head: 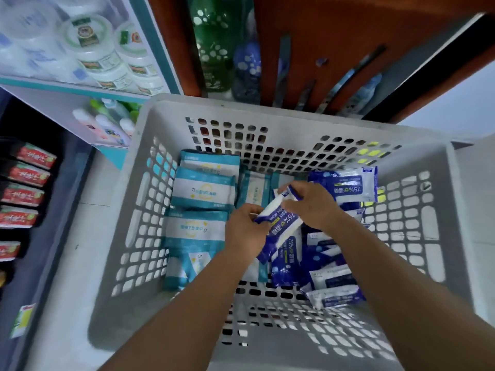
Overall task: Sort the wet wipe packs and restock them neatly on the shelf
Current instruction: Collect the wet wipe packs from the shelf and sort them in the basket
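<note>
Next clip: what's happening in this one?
A person reaches into a grey plastic basket with both hands. The left hand and right hand together hold a blue-and-white wipe pack. Teal packs lie on the basket's left side, more blue packs piled on its right.

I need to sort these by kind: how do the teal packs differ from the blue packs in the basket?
The teal packs are teal and white and lie flat in tidy rows on the left; the blue packs are dark blue and white, marked 75%, and piled loosely on the right. Both hands, left hand and right hand, hold a blue pack, no teal one. Both kinds are soft flat packs.
</note>
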### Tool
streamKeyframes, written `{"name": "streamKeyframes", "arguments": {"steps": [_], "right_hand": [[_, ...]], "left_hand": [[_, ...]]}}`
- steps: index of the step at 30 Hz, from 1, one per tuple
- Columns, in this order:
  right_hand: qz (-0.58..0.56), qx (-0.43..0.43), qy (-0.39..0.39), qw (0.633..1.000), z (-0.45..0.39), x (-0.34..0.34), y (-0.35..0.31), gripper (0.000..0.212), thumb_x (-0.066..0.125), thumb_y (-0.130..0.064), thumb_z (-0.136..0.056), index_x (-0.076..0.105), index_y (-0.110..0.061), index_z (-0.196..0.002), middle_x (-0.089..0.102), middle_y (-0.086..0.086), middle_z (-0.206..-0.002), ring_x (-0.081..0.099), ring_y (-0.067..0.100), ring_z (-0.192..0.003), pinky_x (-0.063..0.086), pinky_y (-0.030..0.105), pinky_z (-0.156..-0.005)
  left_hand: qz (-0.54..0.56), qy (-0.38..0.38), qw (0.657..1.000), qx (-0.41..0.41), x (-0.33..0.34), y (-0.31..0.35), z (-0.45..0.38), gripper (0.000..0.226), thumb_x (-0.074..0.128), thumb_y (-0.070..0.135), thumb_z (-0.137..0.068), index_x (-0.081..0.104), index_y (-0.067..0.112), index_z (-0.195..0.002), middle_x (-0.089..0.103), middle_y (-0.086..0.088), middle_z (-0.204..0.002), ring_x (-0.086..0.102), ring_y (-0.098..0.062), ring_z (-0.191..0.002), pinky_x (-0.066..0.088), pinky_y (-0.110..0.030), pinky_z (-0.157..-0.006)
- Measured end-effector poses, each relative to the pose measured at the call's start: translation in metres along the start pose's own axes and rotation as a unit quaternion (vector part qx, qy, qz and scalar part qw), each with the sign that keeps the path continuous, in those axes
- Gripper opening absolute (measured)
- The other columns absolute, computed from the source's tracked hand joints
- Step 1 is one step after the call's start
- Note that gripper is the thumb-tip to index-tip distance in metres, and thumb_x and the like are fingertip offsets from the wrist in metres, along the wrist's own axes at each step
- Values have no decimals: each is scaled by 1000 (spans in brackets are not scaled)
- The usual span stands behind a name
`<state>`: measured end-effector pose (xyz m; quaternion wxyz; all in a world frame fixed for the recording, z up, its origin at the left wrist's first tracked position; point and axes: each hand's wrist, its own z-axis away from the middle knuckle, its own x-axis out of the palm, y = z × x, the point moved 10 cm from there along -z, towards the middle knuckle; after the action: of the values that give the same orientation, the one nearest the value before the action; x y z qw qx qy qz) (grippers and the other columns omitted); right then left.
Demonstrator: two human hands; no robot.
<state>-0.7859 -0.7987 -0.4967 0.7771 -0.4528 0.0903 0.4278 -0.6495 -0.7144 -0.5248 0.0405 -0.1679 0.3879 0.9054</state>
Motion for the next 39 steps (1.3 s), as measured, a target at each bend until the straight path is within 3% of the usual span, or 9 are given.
{"name": "streamKeyframes", "arguments": {"steps": [4, 7, 12, 17, 21, 24, 28, 36, 39], "right_hand": [[-51, 38, 121, 991, 11, -43, 33, 7, 57, -17, -91, 61, -11, -93, 45, 2, -59, 39, 18, -54, 37, 30, -54], [-70, 72, 188, 977, 18, -68, 57, 9, 55, -19, -93, 54, -11, -89, 39, -1, -60, 36, 18, -54, 30, 27, -51], [-80, 92, 250, 960, 20, -91, 84, 41, 46, -12, -97, 30, -33, -65, 34, -2, -55, 27, 13, -47, 23, 27, -45], [-64, 91, 265, 958, 12, -89, 98, 29, 43, -8, -96, 43, -23, -71, 36, 4, -56, 28, 19, -52, 23, 30, -54], [-41, 89, 233, 968, 7, -80, 106, 31, 42, -5, -95, 39, -20, -68, 35, 1, -56, 30, 16, -49, 23, 30, -48], [-22, 106, 208, 972, 10, -73, 114, 23, 38, -3, -96, 55, -18, -94, 43, -1, -59, 36, 15, -49, 25, 26, -45], [61, 133, 181, 972, 19, -68, 118, 30, 41, 4, -89, 55, -17, -106, 56, 5, -74, 48, 20, -60, 37, 29, -50], [105, 126, 196, 967, 34, -83, 109, 33, 42, 5, -88, 54, -17, -110, 52, 2, -77, 42, 11, -56, 26, 24, -45], [115, 151, 191, 963, 42, -85, 117, 31, 43, 5, -88, 52, -16, -108, 59, 7, -91, 49, 20, -66, 31, 24, -46]], "left_hand": [[28, 17, 999, -4, 19, 18, -11, 28, 66, 6, -83, 60, 8, -111, 60, -3, -93, 61, -20, -84, 50, -25, -70], [10, 7, 1000, 5, 39, 35, -21, 35, 65, 9, -84, 55, 9, -118, 61, -4, -101, 61, -21, -92, 50, -29, -78], [-164, -48, 980, 99, 71, 56, -36, 41, 58, 12, -89, 49, 14, -129, 54, -8, -125, 54, -18, -98, 41, -25, -78], [-315, -117, 933, 130, 103, 42, -60, 81, 67, 29, -86, 20, 15, -150, 22, -7, -156, 26, -25, -141, 26, -39, -115], [-379, -149, 903, 134, 116, 33, -72, 94, 70, 42, -81, 13, 19, -151, 17, -6, -158, 19, -26, -144, 24, -46, -115], [-412, -130, 893, 129, 114, 31, -78, 91, 74, 45, -75, 25, 20, -147, 34, -12, -146, 35, -31, -134, 33, -46, -109], [-381, -139, 909, 97, 113, 22, -75, 76, 76, 43, -72, 40, 17, -134, 40, -12, -134, 45, -31, -122, 40, -45, -102], [-139, -202, 968, 53, 116, 23, -59, 55, 63, 43, -87, 44, 17, -131, 54, -1, -125, 56, -19, -110, 48, -38, -94], [-160, -214, 962, 53, 113, 21, -56, 45, 66, 24, -88, 50, 14, -129, 56, -1, -119, 55, -17, -104, 48, -32, -86]]}}
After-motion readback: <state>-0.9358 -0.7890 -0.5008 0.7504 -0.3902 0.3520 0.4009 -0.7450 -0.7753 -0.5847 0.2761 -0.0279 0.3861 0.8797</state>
